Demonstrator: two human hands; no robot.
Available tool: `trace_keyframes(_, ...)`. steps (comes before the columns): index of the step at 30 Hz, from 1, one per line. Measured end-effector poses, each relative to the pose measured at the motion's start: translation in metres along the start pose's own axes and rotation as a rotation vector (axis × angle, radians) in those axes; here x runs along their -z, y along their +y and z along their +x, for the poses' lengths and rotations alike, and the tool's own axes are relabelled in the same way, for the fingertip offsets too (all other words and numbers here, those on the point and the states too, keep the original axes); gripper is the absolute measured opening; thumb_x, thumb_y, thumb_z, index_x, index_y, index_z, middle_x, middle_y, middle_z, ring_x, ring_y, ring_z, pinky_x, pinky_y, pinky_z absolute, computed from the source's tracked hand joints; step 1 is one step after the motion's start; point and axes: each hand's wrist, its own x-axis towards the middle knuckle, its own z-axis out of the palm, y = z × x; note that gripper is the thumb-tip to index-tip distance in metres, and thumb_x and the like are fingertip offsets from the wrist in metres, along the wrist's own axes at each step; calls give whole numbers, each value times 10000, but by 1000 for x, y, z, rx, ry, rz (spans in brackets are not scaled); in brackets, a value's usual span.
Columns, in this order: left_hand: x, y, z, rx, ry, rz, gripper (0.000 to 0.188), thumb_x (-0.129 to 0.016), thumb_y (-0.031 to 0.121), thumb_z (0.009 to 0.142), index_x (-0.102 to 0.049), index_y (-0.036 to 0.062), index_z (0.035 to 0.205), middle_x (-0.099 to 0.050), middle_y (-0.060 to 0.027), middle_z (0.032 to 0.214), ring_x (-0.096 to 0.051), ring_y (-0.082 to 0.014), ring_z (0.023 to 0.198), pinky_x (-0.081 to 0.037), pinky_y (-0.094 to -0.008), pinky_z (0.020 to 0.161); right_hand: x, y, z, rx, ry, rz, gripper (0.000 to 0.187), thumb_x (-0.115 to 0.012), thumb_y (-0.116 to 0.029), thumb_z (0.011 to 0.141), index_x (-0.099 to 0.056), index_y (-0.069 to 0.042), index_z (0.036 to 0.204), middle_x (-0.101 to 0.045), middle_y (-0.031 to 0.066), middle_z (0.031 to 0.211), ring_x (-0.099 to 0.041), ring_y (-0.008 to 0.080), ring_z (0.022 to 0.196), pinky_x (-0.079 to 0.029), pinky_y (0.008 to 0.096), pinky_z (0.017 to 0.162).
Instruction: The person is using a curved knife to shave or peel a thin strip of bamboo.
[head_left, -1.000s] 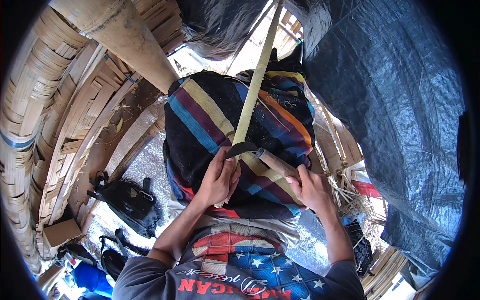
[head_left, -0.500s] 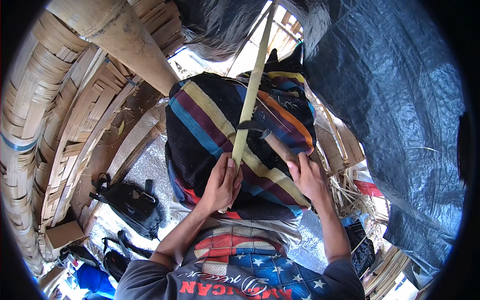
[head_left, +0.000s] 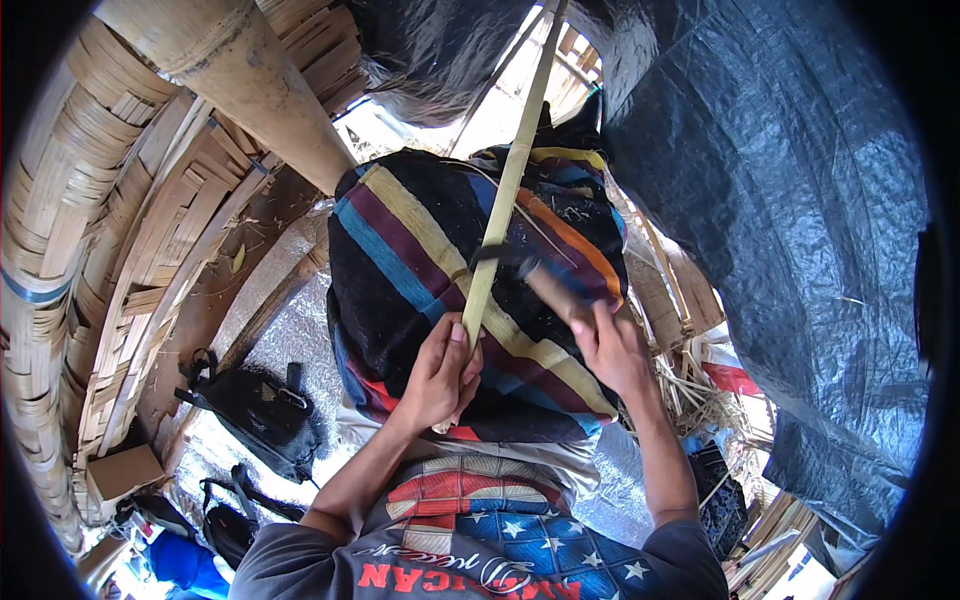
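The left hand is clamped around the near end of a long bamboo strip, whose long axis runs away toward one o'clock. The right hand, at three o'clock of the left, is closed on a knife handle, the blade meeting the strip just beyond the left thumb. Beneath lies a striped cloth across the lap; stacked bamboo slats stand at nine o'clock.

Daylight pours in from the top gap, blown out white there. Middle is evenly lit and sharp. Tarp shows dull sheen. Knife smeared by motion blur. Heavy fisheye bend at edges, black vignette corners. Lower left floor glares.
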Motion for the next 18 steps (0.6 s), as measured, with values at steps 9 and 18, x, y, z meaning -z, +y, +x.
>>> trace_keyframes(9, -1, 1, -7, 72, -114, -238, 330, -303, 337, 1155, -436, 35, 1168, -418, -16, 695, -342, -100, 300, -325, -240, 281, 8, -3, 18, -250, 57, -17, 386, -546, -434, 1055, -594, -51, 1073, -662, 261, 747, -662, 481, 686, -516, 565, 586)
trace_keyframes(18, 5, -5, 1, 140, -100, -707, 264, -287, 259, 1157, -419, 32, 1182, -415, 1, 654, -334, -76, 254, -335, -237, 191, -3, -26, 9, -346, -65, 61, 380, -527, -419, 1060, -622, -75, 1188, -670, 277, 849, -666, 485, 797, -529, 556, 683)
